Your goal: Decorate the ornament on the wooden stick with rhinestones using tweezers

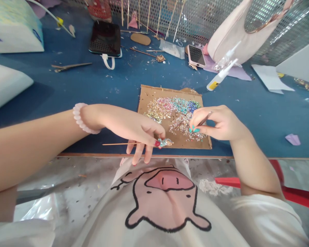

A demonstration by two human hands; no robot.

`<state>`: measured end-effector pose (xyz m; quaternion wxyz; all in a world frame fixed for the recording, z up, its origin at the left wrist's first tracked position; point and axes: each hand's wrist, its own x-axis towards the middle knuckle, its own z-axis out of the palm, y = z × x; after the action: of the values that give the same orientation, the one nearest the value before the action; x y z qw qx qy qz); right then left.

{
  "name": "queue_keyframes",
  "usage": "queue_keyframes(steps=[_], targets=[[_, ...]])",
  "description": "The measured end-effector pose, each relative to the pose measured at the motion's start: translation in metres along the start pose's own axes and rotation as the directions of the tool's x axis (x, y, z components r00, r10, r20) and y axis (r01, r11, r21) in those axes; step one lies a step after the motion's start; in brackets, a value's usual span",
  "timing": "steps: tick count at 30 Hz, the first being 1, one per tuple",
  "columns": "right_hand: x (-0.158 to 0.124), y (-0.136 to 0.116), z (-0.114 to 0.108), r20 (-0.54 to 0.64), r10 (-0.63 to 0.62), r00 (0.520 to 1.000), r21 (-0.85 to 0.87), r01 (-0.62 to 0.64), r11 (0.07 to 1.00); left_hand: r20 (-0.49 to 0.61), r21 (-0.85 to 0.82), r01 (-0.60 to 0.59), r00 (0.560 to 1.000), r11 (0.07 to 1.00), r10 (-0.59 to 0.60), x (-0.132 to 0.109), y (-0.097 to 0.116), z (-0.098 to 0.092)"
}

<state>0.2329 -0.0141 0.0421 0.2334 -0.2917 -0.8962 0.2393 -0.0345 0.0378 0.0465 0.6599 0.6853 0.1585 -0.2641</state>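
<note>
My left hand (pixel 136 128) pinches a thin wooden stick (pixel 118 144) held level above the table's near edge; the stick's right tip carries a small glittery ornament (pixel 166 142). My right hand (pixel 216 121) is closed around a slim tool (pixel 204 119), its tip pointing down into a pile of tiny pastel sequins (pixel 175 113). The sequins lie spread on a brown cardboard sheet (pixel 149 94) on the blue table (pixel 92 85). A pale bead bracelet (pixel 79 118) is on my left wrist.
A glue bottle (pixel 220 77) lies right of the cardboard. Two phones (pixel 105 37) (pixel 196 55), scissors (pixel 67 66), upright wooden sticks (pixel 149 17), a pale handbag (pixel 234 31), white boxes (pixel 12 27) and paper scraps (pixel 271 79) sit further back. A red bar (pixel 293 193) is below right.
</note>
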Motion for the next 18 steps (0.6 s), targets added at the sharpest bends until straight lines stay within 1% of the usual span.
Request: queue_keyframes(steps=[8,18], targets=[[-0.0010,0.0001,0.0005,0.020,0.054,0.998,0.002,-0.054,0.999,0.001,-0.003,0.003,1.000,1.000,-0.003,0.0007,0.0009,0.0000],[-0.0007,0.0008,0.0009,0.015,0.023,1.000,0.012,-0.023,1.000,-0.006,-0.008,0.009,1.000,1.000,-0.009,-0.0002,0.0001,-0.0001]])
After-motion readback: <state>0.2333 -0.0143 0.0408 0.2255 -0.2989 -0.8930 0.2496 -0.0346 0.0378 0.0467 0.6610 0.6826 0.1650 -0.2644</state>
